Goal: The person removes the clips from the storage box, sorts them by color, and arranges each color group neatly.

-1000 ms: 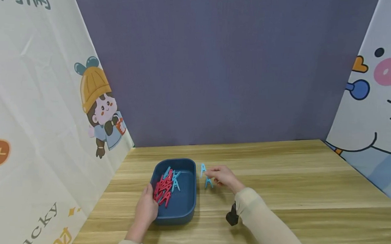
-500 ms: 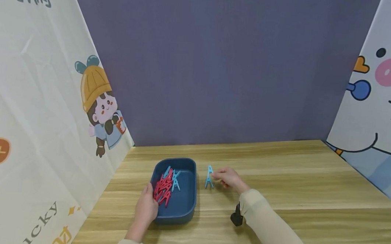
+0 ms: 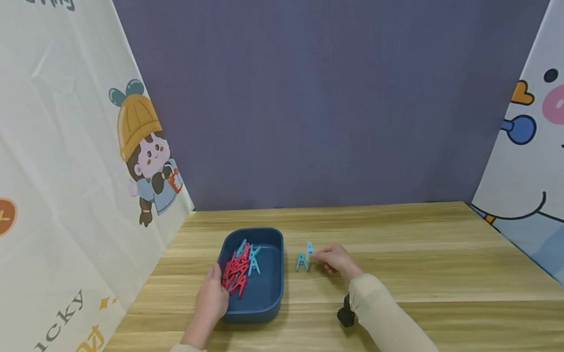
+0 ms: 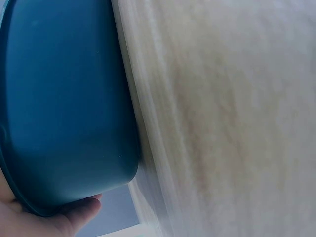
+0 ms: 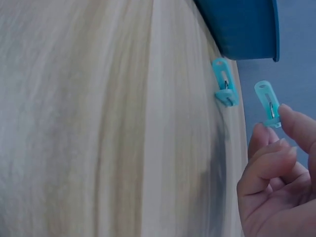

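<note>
Right hand (image 3: 337, 257) and held clothespin (image 3: 309, 250), with neighbouring objects. The fingers (image 5: 261, 173) of this hand pinched the light-blue piece near one end, between their tips; as the right wrist view showed, its slotted end projected freely beyond them. From the head, the piece lay just to the left of the fingertips. A second clothespin (image 3: 302, 261), also light blue, stood on the tabletop (image 3: 403, 246) beside the first, on the side nearer the bin (image 3: 264, 289) and apart from the fingers. The remaining fingers of the right hand were folded toward the palm.

The left hand (image 3: 212, 295) grasped the dark-blue bin at its left side, its fingers against the wall. Within the bin, red clothespins (image 3: 237, 272) formed a loose heap toward the left, partly overlapped by blue clothespins (image 3: 254, 262); none of the heap was touched by the right hand. A black object (image 3: 346, 313) was visible by the right sleeve (image 3: 389, 320). Behind the tabletop rose a purple-grey backdrop (image 3: 324, 93).
</note>
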`<state>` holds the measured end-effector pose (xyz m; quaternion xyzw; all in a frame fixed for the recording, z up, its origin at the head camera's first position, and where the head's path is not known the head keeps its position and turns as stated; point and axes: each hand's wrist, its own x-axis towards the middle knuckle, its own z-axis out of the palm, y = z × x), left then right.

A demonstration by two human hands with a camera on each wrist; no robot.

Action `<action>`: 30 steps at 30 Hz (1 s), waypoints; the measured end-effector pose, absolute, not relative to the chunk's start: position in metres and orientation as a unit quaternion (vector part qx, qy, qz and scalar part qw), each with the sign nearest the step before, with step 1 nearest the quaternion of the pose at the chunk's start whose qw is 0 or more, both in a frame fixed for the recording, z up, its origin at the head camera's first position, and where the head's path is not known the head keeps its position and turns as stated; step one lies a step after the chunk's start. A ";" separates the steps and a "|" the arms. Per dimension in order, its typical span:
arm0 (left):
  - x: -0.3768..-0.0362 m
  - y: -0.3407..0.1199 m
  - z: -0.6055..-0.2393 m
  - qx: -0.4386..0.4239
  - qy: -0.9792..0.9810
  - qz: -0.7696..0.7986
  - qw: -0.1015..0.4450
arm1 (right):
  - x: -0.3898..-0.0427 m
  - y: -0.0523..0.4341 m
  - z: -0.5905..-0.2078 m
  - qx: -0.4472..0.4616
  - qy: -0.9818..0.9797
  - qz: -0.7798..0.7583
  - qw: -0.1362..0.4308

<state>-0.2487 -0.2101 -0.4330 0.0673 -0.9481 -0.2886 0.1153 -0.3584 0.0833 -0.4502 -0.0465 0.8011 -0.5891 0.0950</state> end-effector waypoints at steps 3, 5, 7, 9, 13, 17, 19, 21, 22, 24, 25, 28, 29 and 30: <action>-0.249 -0.210 -0.433 0.069 -0.947 -0.292 0.114 | -0.358 0.085 -0.452 -0.039 0.805 -0.585 0.096; -0.249 -0.210 -0.433 0.069 -0.947 -0.292 0.114 | -0.359 0.086 -0.453 -0.034 0.807 -0.582 0.095; -0.249 -0.209 -0.433 0.069 -0.947 -0.293 0.114 | -0.359 0.086 -0.454 -0.028 0.808 -0.580 0.096; -0.249 -0.210 -0.433 0.069 -0.947 -0.291 0.114 | -0.359 0.087 -0.455 -0.024 0.810 -0.578 0.097; -0.250 -0.210 -0.433 0.067 -0.949 -0.287 0.115 | -0.360 0.088 -0.457 -0.022 0.816 -0.569 0.097; -0.250 -0.210 -0.434 0.066 -0.949 -0.286 0.117 | -0.362 0.088 -0.460 -0.016 0.826 -0.555 0.100; -0.250 -0.210 -0.435 0.065 -0.948 -0.286 0.119 | -0.362 0.088 -0.461 -0.012 0.829 -0.549 0.105; -0.250 -0.210 -0.435 0.065 -0.948 -0.287 0.120 | -0.362 0.087 -0.462 -0.011 0.833 -0.543 0.105; -0.250 -0.210 -0.435 0.064 -0.948 -0.287 0.121 | -0.361 0.087 -0.462 -0.011 0.834 -0.541 0.106; -0.250 -0.210 -0.434 0.064 -0.948 -0.287 0.121 | -0.361 0.087 -0.462 -0.009 0.836 -0.538 0.106; -0.250 -0.210 -0.434 0.064 -0.948 -0.286 0.121 | -0.360 0.086 -0.462 -0.009 0.837 -0.537 0.105; -0.250 -0.210 -0.434 0.065 -0.949 -0.286 0.120 | -0.360 0.086 -0.461 -0.008 0.839 -0.534 0.103; -0.250 -0.210 -0.434 0.065 -0.949 -0.285 0.119 | -0.360 0.085 -0.461 -0.008 0.840 -0.532 0.102; -0.250 -0.210 -0.433 0.066 -0.949 -0.285 0.117 | -0.360 0.085 -0.460 -0.010 0.842 -0.531 0.101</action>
